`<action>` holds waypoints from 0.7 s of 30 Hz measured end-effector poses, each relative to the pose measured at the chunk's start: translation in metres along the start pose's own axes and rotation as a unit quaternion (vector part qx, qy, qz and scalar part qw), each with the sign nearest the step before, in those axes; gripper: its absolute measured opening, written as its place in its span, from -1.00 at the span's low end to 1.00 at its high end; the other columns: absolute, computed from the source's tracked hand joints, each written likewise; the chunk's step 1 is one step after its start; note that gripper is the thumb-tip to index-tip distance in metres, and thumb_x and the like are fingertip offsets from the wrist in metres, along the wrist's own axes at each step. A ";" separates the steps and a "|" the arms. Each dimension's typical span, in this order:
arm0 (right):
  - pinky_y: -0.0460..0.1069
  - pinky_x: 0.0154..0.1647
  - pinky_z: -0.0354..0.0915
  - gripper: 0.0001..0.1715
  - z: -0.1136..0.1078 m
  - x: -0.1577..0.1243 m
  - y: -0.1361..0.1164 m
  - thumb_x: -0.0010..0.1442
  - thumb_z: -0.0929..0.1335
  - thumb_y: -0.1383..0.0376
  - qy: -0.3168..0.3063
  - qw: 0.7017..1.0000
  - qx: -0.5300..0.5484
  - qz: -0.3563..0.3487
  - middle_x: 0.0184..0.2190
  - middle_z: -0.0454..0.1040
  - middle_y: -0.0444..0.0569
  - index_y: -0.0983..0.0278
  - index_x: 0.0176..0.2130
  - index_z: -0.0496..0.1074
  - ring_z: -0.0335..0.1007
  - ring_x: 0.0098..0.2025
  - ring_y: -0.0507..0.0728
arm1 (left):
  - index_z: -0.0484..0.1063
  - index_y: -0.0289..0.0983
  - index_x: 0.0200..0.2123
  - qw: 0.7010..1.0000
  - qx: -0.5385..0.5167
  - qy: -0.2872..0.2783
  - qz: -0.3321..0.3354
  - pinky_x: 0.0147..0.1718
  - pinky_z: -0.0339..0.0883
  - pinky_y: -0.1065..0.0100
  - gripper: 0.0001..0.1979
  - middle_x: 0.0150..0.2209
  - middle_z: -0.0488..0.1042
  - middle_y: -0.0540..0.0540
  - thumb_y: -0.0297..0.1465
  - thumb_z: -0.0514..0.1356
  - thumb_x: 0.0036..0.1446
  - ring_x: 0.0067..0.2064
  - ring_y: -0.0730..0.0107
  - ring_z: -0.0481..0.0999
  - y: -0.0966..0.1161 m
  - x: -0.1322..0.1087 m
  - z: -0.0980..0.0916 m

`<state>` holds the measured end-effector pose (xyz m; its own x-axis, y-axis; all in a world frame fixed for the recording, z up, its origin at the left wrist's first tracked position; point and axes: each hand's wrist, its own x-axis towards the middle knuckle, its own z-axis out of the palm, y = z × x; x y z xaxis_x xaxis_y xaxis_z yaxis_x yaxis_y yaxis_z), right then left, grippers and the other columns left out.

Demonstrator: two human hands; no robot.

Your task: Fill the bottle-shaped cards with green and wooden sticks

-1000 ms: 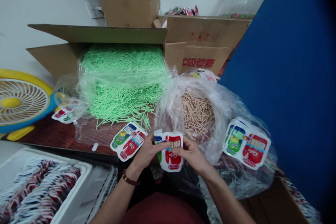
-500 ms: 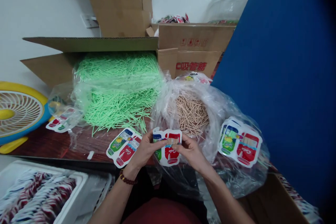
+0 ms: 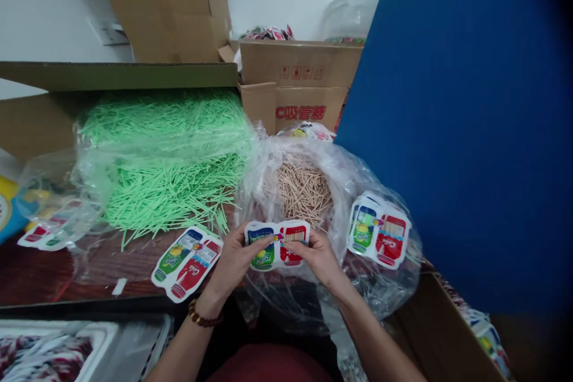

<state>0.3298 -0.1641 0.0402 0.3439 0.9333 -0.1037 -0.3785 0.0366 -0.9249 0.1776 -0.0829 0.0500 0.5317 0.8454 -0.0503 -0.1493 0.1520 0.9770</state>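
Observation:
Both my hands grip one bottle-shaped candy packet (image 3: 277,259), printed green on one half and red "Cola" on the other. My left hand (image 3: 233,259) pinches its left side, thumb across the front. On the right side, my right hand (image 3: 321,256) presses its thumb near the red half, where tan sticks show through the window. Just beyond the packet lies a heap of tan sticks (image 3: 305,191) in a clear plastic bag (image 3: 358,161). Left of my left hand rests another packet (image 3: 185,262), and to the right a small stack of packets (image 3: 379,231) sits on the plastic.
Green sticks (image 3: 174,185) spill from a cardboard box on the dark wooden table (image 3: 40,271). A white foam box (image 3: 107,340) of packets stands low left. A blue panel (image 3: 452,131) bounds the right; cartons (image 3: 304,65) stand behind.
The packet in my hands was folded at its left side and is now spread flat, its green half showing. The view has swung right, so the table's things sit further left.

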 end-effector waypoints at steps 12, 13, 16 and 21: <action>-0.04 -0.32 0.39 -0.82 -0.029 -0.012 -0.014 0.02 0.46 0.24 0.034 0.985 -0.142 -0.097 -0.39 0.59 -0.11 0.23 -0.30 0.57 0.48 -0.36 0.09 | 0.44 -0.26 -0.39 0.983 0.162 -0.014 0.084 -0.41 0.29 0.50 -0.87 -0.45 0.42 0.06 -0.33 0.29 0.07 -0.38 0.46 0.40 -0.002 0.001 0.018; -0.04 -0.30 0.39 -0.82 -0.039 -0.014 -0.018 0.03 0.45 0.23 0.054 0.981 -0.155 -0.106 -0.37 0.59 -0.10 0.23 -0.30 0.57 0.48 -0.34 0.09 | 0.45 -0.25 -0.36 0.978 0.183 -0.025 0.099 -0.35 0.30 0.48 -0.89 -0.42 0.44 0.05 -0.33 0.27 0.09 -0.34 0.44 0.41 -0.003 0.001 0.021; -0.01 -0.26 0.38 -0.80 -0.081 -0.018 -0.031 -0.01 0.47 0.20 0.170 0.966 -0.142 -0.136 -0.37 0.59 -0.09 0.23 -0.32 0.56 0.49 -0.33 0.11 | 0.46 -0.20 -0.19 0.965 0.227 -0.047 0.124 -0.20 0.30 0.41 -0.84 -0.30 0.48 0.02 -0.33 0.23 0.13 -0.22 0.38 0.45 -0.008 0.002 0.024; 0.11 -0.29 0.35 -0.47 -0.156 -0.013 -0.040 -0.02 0.43 0.02 0.357 0.903 -0.196 -0.135 -0.28 0.56 0.02 0.26 -0.12 0.47 0.46 -0.34 0.21 | 0.44 -0.18 -0.09 0.965 0.243 -0.048 0.088 -0.26 0.34 0.38 -0.76 -0.28 0.48 -0.02 -0.29 0.18 0.17 -0.27 0.37 0.48 -0.018 -0.002 0.013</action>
<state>0.4744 -0.2330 0.0220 0.8974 0.4362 0.0657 0.0883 -0.0317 -0.9956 0.1898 -0.0942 0.0352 0.6115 0.7817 0.1226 0.1522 -0.2682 0.9513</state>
